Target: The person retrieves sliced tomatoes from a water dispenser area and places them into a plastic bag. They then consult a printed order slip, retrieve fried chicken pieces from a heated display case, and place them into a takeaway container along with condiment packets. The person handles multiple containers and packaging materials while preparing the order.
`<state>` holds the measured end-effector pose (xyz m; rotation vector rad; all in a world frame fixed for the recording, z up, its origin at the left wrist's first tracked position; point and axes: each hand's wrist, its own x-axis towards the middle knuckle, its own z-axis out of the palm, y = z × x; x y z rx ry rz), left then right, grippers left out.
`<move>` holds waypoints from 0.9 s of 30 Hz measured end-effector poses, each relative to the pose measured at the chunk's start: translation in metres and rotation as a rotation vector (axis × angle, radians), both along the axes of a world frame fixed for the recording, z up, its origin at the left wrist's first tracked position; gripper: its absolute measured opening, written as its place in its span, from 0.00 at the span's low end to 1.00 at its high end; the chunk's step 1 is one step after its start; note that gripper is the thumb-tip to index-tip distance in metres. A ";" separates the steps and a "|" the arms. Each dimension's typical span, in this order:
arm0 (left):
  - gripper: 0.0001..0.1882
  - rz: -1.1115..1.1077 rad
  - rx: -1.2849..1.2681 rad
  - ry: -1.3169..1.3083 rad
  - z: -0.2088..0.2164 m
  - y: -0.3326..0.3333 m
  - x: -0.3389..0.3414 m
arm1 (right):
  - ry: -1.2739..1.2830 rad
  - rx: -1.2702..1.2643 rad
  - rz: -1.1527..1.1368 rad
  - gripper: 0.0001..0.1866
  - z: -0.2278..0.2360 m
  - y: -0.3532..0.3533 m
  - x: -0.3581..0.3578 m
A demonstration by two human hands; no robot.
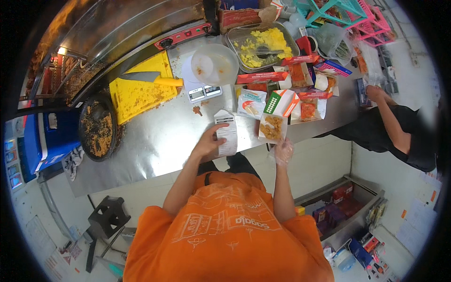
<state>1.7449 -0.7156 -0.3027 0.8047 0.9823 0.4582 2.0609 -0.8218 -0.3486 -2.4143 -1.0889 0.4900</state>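
My left hand (209,142) pinches the edge of a long white printed paper slip (228,136), which lies at the table's front edge. In a clear plastic glove, my right hand (283,152) grips the near corner of a small open paper box (266,137) with crumbly golden-brown food (274,126) inside. The box's green, white and orange lid (282,102) stands open at its far side. Just left of the lid lies a white packet (252,102). Other open boxes with orange-red food (308,111) stand to the right.
A kitchen scale (205,93) bears a clear bowl (214,65). To its left, a knife (145,77) rests on a yellow cutting board (141,96), beside a black pan (97,127). A clear tray (230,40) holds yellow food. Another person's hand (374,93) is at the right.
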 end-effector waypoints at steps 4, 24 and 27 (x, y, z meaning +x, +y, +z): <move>0.40 -0.139 0.605 0.601 -0.010 -0.015 0.054 | 0.144 0.090 0.054 0.24 -0.024 0.016 0.015; 0.55 -0.160 0.906 1.047 -0.031 -0.029 0.100 | 0.655 0.220 0.034 0.32 -0.028 0.008 -0.030; 0.53 -0.162 0.899 1.047 -0.032 -0.040 0.094 | 0.580 0.223 0.065 0.34 -0.011 0.002 -0.029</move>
